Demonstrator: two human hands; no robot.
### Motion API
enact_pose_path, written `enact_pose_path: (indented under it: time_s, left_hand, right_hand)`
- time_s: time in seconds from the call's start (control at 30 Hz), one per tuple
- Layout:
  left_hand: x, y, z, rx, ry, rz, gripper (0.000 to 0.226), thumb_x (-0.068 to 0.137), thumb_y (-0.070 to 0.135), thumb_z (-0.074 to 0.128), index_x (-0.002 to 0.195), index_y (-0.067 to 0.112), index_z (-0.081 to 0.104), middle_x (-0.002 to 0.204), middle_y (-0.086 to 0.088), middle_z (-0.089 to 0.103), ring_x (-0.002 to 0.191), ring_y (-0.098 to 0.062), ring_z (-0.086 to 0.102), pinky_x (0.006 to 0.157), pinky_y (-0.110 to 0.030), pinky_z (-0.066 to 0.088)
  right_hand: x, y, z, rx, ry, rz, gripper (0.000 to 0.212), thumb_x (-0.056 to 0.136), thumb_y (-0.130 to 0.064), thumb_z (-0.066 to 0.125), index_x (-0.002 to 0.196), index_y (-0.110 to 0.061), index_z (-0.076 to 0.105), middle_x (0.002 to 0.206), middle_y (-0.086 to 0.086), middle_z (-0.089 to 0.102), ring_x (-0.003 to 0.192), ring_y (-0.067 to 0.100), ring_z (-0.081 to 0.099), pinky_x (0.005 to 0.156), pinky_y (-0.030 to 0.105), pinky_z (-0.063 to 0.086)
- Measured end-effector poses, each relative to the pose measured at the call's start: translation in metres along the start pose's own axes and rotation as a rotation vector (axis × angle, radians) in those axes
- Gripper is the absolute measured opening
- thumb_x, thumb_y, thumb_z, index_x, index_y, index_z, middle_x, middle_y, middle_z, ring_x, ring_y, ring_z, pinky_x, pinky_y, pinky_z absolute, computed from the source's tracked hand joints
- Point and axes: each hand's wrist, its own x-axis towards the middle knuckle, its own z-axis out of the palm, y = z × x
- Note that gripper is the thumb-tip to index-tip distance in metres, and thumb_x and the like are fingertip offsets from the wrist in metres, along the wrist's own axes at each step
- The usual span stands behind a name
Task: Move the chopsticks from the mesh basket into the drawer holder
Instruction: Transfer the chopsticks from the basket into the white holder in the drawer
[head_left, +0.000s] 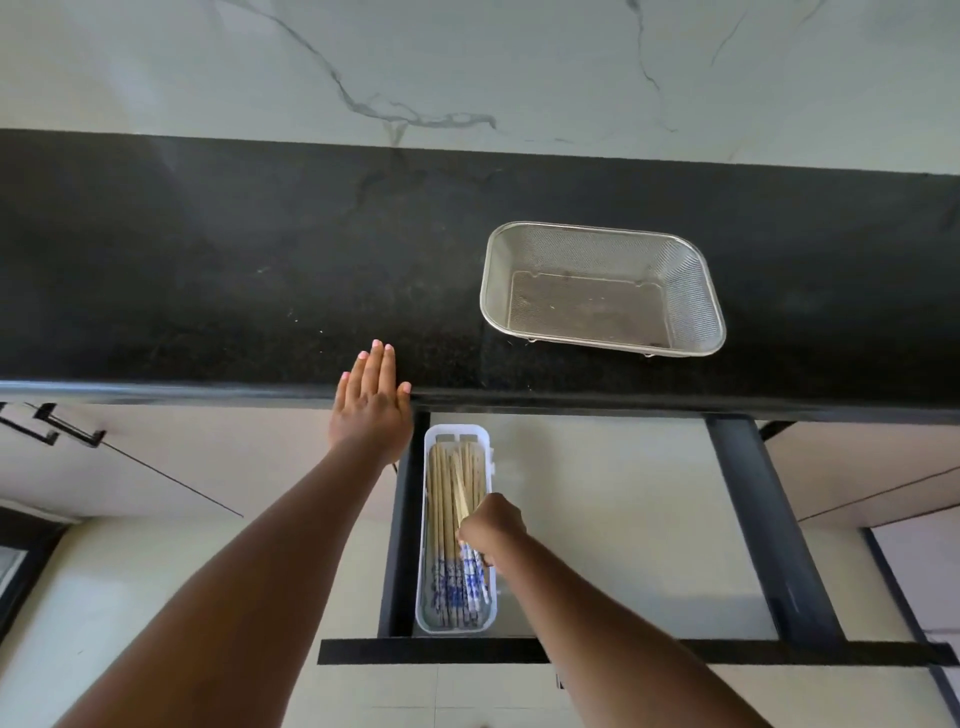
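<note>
The steel mesh basket (698, 291) stands on the black countertop at the right, with nothing visible inside it. Below the counter edge an open drawer (613, 525) holds a long white holder (422, 545) at its left side. Several wooden chopsticks with blue-and-white ends (441, 519) lie in the holder. My right hand (493, 530) is over the holder's middle, shut on a few chopsticks that slant into it. My left hand (371, 405) lies flat, fingers together, on the counter's front edge, left of the drawer.
The black countertop (260, 270) runs across the view under a white marble wall. The drawer's dark front rail (727, 649) lies close to me. Cabinet fronts with dark handles (57, 426) sit at the left.
</note>
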Motion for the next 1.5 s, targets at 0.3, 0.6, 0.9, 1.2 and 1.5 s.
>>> enact_pose_path:
  time_s: [0.3,0.6,0.9,1.2,1.5]
  left_hand:
    - [0.0,-0.002,0.006,0.027,0.023,0.014,0.058,0.101,0.039,0.011,0.153,0.015,0.0,0.162,-0.002,-0.002,0.148,-0.017,-0.003,0.12,-0.036,-0.002]
    - [-0.001,-0.003,0.005,0.025,0.009,0.022,0.058,0.101,0.04,0.01,0.153,0.016,-0.001,0.162,-0.002,-0.004,0.148,-0.017,-0.005,0.12,-0.035,-0.003]
    - [-0.003,-0.001,0.002,0.018,-0.006,0.031,0.058,0.101,0.04,0.01,0.153,0.015,0.0,0.162,-0.003,-0.003,0.148,-0.018,-0.005,0.12,-0.036,-0.003]
    - [-0.002,0.002,-0.008,0.026,-0.086,0.038,0.059,0.102,0.039,0.015,0.152,0.014,-0.003,0.161,-0.004,-0.006,0.148,-0.019,-0.007,0.12,-0.037,-0.002]
    - [-0.061,0.027,-0.021,-0.061,-0.201,0.099,0.065,0.101,0.042,0.022,0.151,0.013,-0.008,0.159,-0.005,-0.014,0.146,-0.019,-0.013,0.12,-0.039,0.002]
  right_hand:
    - [-0.001,0.003,0.019,-0.195,0.149,-0.096,0.025,0.091,-0.002,0.048,0.113,-0.003,0.06,0.114,0.012,0.067,0.106,0.027,0.065,0.088,0.033,0.054]
    - [-0.013,0.007,0.033,-0.425,0.109,-0.402,0.031,0.088,0.005,0.049,0.117,-0.004,0.056,0.12,0.013,0.059,0.109,0.029,0.06,0.092,0.038,0.053]
    - [-0.017,0.02,0.035,-0.452,0.041,-0.496,0.04,0.087,-0.002,0.056,0.127,-0.004,0.053,0.14,0.012,0.048,0.122,0.029,0.053,0.102,0.04,0.048]
    - [-0.035,0.057,-0.022,-0.416,0.27,-0.542,0.054,0.1,-0.021,0.041,0.149,-0.005,0.025,0.16,0.011,0.021,0.147,0.021,0.02,0.117,0.031,0.024]
    - [-0.06,0.106,-0.062,-0.437,0.386,-0.481,0.058,0.102,-0.027,0.036,0.152,-0.008,0.015,0.162,0.008,0.008,0.149,0.019,0.01,0.117,0.029,0.019]
